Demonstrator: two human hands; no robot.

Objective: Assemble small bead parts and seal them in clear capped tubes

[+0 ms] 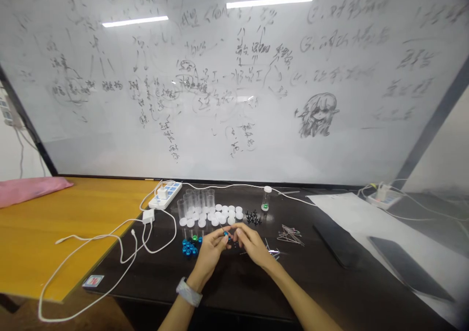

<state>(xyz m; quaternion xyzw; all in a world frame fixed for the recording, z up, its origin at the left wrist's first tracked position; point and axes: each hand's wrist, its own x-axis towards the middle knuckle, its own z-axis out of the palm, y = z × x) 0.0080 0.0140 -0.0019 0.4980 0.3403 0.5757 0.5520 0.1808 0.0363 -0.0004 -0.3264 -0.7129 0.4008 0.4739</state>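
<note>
My left hand (212, 248), with a pale band on its wrist, pinches a small blue ball (226, 233) over the dark table. A thin pin-like piece sticks up by its fingertips. My right hand (251, 243) meets it from the other side, fingers closed at the ball; what they pinch is too small to make out. Left of my hands lies a cluster of shiny blue balls (189, 248) with a green ball (195, 238). Small black spiky pieces (253, 217) sit just beyond my right hand. Short metal pieces (273, 252) lie beside its wrist.
Clear tubes (198, 200) and white caps (222, 216) stand behind my hands. A capped tube (266, 200) holds something green. Long pins (290, 234) and a black phone-like slab (335, 245) lie right. White cables (122, 245) and a power strip (166, 195) are left.
</note>
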